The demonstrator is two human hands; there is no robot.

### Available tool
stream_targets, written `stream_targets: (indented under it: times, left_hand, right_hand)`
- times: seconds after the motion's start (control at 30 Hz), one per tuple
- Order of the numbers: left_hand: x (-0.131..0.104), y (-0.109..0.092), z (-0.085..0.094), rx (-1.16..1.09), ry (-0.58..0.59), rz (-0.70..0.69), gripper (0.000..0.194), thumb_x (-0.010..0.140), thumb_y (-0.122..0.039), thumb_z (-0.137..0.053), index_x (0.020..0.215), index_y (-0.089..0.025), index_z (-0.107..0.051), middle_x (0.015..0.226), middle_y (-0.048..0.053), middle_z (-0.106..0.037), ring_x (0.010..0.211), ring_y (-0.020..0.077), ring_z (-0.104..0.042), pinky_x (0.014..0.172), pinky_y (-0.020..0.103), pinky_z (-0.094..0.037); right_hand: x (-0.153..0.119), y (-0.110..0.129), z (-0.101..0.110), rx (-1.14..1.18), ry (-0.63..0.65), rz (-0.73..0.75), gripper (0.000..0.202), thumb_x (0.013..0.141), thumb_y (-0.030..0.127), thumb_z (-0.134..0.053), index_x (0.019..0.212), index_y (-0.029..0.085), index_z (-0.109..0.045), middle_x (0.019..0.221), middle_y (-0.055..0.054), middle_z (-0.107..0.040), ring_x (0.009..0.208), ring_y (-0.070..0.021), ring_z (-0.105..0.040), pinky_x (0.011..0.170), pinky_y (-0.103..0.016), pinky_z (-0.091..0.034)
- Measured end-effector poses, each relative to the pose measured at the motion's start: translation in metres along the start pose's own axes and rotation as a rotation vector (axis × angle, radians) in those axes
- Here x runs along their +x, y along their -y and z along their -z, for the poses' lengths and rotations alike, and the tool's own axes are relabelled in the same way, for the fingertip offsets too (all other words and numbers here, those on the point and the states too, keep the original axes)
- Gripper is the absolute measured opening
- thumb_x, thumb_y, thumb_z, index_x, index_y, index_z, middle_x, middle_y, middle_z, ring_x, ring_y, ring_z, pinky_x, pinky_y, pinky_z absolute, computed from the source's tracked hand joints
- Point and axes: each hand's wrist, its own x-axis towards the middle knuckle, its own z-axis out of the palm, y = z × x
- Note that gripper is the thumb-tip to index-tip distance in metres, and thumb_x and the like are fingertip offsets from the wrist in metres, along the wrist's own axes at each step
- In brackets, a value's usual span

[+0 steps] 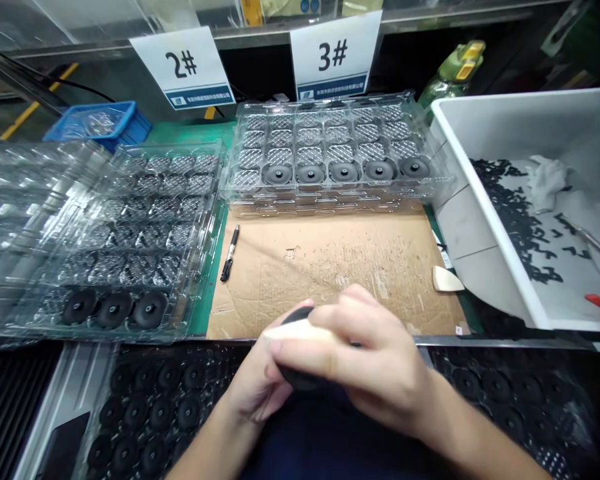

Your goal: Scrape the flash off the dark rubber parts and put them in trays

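Observation:
My left hand (253,387) is closed around a black round part (300,380), held just over the front edge of the bench. My right hand (380,353) grips a cream-coloured piece (300,331) and presses it against the top of that part. Fingers cover much of both things, so the contact between them is hidden. On the brown cardboard (330,247) beyond the hands lies a black pen (230,253). At its right edge rests a cream wedge-shaped piece (447,280).
Clear plastic trays (330,193) holding black round parts stand behind the cardboard; more trays (150,233) stand left. To the right, a white bin (505,233) contains black scraps and a red-handled tool. Trays of black parts (150,413) lie below the bench edge. A blue basket (130,127) sits back left.

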Motion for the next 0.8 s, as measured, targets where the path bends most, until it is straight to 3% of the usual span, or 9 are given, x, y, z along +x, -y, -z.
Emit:
stream_targets:
  times: [0.1,0.2,0.43,0.57,0.67,0.73,0.8]
  left_hand:
    - [-0.002,-0.001,0.000,-0.024,0.104,-0.029,0.062,0.053,-0.037,-0.080,0.109,-0.020,-0.061,0.105,0.005,-0.067,0.099,0.0244,-0.062,0.091,0.033,-0.044]
    - [-0.002,-0.003,0.003,-0.089,0.228,-0.038,0.059,0.059,-0.035,-0.078,0.113,-0.026,-0.058,0.114,0.004,-0.064,0.100,0.0247,-0.062,0.090,0.032,-0.046]
    - [0.001,-0.006,0.007,-0.151,0.302,0.004,0.054,0.066,-0.029,-0.073,0.117,-0.023,-0.055,0.119,0.006,-0.062,0.105,0.0267,-0.059,0.085,0.030,-0.051]
    - [0.002,-0.005,0.008,-0.178,0.317,0.017,0.063,0.062,-0.038,-0.074,0.119,-0.022,-0.053,0.122,0.007,-0.060,0.107,0.0275,-0.058,0.084,0.030,-0.052]
    - [0.003,-0.003,0.006,-0.179,0.315,0.020,0.063,0.062,-0.040,-0.074,0.118,-0.021,-0.054,0.121,0.007,-0.060,0.107,0.0279,-0.058,0.083,0.030,-0.052]
    - [0.003,0.000,0.003,-0.164,0.292,0.011,0.063,0.061,-0.041,-0.074,0.118,-0.022,-0.055,0.119,0.006,-0.061,0.106,0.0270,-0.059,0.083,0.030,-0.051]
    - [0.004,0.004,0.002,-0.123,0.240,0.010,0.067,0.059,-0.045,-0.074,0.118,-0.022,-0.055,0.117,0.006,-0.062,0.107,0.0249,-0.057,0.089,0.029,-0.048]
  right_hand:
    - [-0.007,-0.012,-0.001,0.062,-0.108,-0.237,0.034,0.088,0.010,-0.044,0.117,0.024,-0.057,0.094,-0.002,-0.063,0.081,-0.0124,-0.054,0.073,-0.028,-0.041]
    - [-0.022,-0.022,-0.001,0.087,-0.205,-0.466,0.034,0.086,0.014,-0.050,0.116,0.028,-0.056,0.099,-0.001,-0.062,0.082,-0.0129,-0.056,0.070,-0.026,-0.044]
    - [-0.058,-0.038,-0.013,0.114,-0.143,-0.701,0.029,0.087,0.025,-0.050,0.115,0.029,-0.056,0.112,-0.001,-0.061,0.103,-0.0173,-0.056,0.082,-0.028,-0.046]
    - [-0.067,-0.051,-0.017,0.111,-0.123,-0.753,0.028,0.088,0.027,-0.049,0.115,0.027,-0.056,0.115,-0.001,-0.060,0.107,-0.0184,-0.055,0.086,-0.029,-0.045]
    - [-0.056,-0.041,-0.007,0.078,-0.196,-0.750,0.027,0.087,0.025,-0.049,0.114,0.028,-0.056,0.113,0.000,-0.061,0.103,-0.0178,-0.057,0.083,-0.028,-0.045]
    - [-0.040,-0.023,0.002,0.011,-0.281,-0.637,0.030,0.087,0.021,-0.051,0.115,0.030,-0.055,0.111,0.001,-0.062,0.097,-0.0162,-0.058,0.077,-0.027,-0.044]
    - [-0.023,-0.005,0.008,-0.039,-0.262,-0.367,0.035,0.086,0.018,-0.051,0.118,0.031,-0.054,0.103,0.001,-0.064,0.085,-0.0146,-0.058,0.070,-0.027,-0.041]
